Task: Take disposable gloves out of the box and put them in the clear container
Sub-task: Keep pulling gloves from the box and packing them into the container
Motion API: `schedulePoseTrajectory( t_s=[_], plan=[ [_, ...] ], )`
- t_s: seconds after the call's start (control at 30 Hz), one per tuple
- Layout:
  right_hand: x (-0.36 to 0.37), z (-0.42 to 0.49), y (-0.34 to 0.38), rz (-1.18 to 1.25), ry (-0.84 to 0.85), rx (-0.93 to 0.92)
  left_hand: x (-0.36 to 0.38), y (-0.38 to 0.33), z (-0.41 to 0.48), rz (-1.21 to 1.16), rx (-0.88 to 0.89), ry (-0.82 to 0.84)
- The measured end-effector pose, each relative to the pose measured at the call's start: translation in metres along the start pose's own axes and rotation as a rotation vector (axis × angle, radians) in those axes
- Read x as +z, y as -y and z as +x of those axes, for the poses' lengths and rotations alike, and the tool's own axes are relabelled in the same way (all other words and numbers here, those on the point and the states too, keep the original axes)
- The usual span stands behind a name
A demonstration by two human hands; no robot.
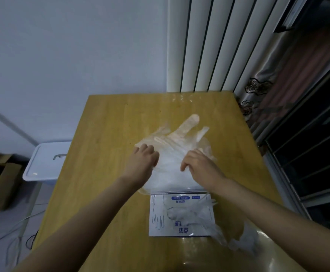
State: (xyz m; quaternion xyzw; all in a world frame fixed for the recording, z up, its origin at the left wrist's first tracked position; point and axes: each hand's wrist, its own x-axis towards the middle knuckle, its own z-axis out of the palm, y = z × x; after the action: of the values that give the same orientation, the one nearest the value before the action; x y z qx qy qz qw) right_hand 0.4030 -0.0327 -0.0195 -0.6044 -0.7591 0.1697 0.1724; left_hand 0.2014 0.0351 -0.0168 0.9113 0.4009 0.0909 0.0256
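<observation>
A stack of translucent disposable gloves [177, 138] lies spread in the middle of the wooden table [105, 134], fingers pointing away from me. It seems to sit in a shallow clear container [143, 191], whose near rim shows just beyond the glove box. My left hand [143, 160] grips the stack's left edge with curled fingers. My right hand [200, 164] holds the right side, fingers bent down onto the plastic. The flat white glove box [156, 218] lies nearer to me, with gloves bulging from its opening. More crumpled gloves [242, 240] lie to its right.
A white lidded bin [46, 161] stands on the floor left of the table, with cardboard boxes [1, 179] beyond it and cables [13, 232] on the floor. White vertical slats [209, 46] rise behind the table. Dark shelving [307, 144] lines the right side.
</observation>
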Motion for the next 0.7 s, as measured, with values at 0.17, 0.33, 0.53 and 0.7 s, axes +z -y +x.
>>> schedulePoseTrajectory(
  t_s=[0.17,0.33,0.53,0.7],
  plan=[
    [0.020,0.005,-0.004,0.060,0.314,0.121,0.021,-0.006,0.000,0.247,0.056,0.269],
    [0.003,0.018,-0.007,0.230,0.378,0.249,0.026,-0.009,0.005,0.324,0.030,0.438],
    [0.003,0.028,-0.001,0.064,0.119,0.142,0.030,-0.016,0.019,0.089,-0.073,0.244],
    [0.030,0.038,-0.013,-0.243,0.508,0.156,0.063,-0.012,0.019,0.259,-0.044,0.618]
  ],
)
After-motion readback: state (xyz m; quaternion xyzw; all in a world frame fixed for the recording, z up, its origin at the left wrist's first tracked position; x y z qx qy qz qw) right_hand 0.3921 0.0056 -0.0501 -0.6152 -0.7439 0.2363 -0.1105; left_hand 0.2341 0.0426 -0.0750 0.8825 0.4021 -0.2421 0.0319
